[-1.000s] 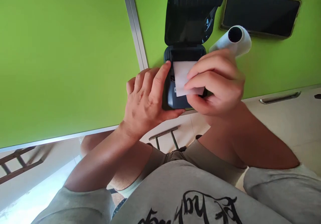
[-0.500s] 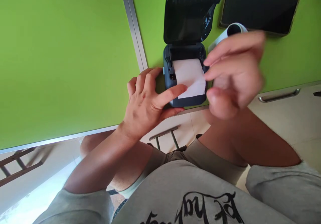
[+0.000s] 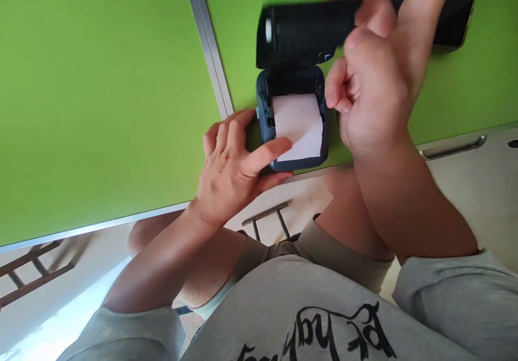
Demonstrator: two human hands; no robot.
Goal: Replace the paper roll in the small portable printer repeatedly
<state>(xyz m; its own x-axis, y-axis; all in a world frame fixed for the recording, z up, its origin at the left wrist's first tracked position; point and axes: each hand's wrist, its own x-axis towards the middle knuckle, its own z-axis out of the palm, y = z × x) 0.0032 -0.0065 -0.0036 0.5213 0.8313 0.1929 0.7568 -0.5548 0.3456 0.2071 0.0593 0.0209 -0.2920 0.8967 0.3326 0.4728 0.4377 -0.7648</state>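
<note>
A dark label printer (image 3: 303,164) has its black lid (image 3: 307,32) raised and blurred. White paper (image 3: 299,121) lies over its open compartment and reaches toward the front rim. My left hand (image 3: 232,161) grips the printer's left side and front, one finger pressing on the paper. Just right of the printer is my right hand (image 3: 374,88), its fingers curled in and nothing visible in them. Behind it, another person's hand (image 3: 376,10) touches the lid's right end.
The other person's forearm (image 3: 424,21) crosses over a dark phone (image 3: 455,15) at the upper right. A metal strip (image 3: 208,42) divides the green tabletop (image 3: 101,91). Near its right front edge sits a metal handle (image 3: 453,149). My legs are below the table edge.
The lid has tipped forward. Another person's hand and forearm have come in from the upper right. My right hand has curled and turned, and the white roll is now hidden. My left hand keeps its hold.
</note>
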